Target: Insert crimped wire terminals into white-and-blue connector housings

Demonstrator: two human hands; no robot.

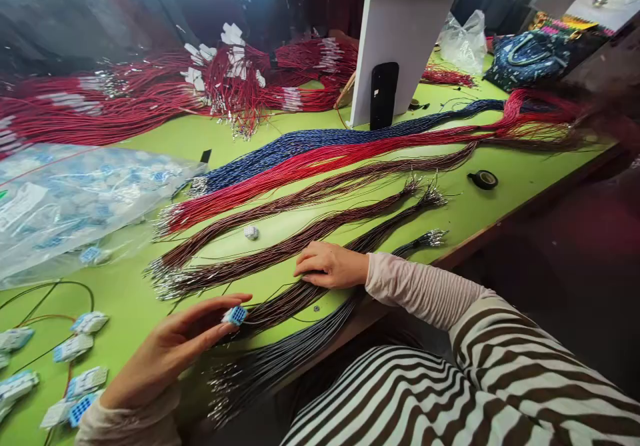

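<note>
My left hand [170, 349] is closed, pinching a small blue-and-white plug connector [235, 315] between thumb and fingers. A pale wire runs from that connector toward the dark brown wires [280, 309]. Over this bundle rests my right hand [330, 265], its fingers bent together at the wires; what is between the fingertips is too small to make out. Nearer to my body lies a bundle of grey wires [300, 346] with bare metal terminals at its end. Beyond my hands stretch more brown wires [280, 243], a red bundle [300, 163] and a blue bundle [310, 141].
Several wired connectors [73, 347] lie at the lower left, below a clear plastic bag [75, 199] of connectors. One loose connector [251, 233] sits among the brown wires. Black tape [483, 179] lies near the table edge. A phone [384, 96] leans on a white panel [405, 26].
</note>
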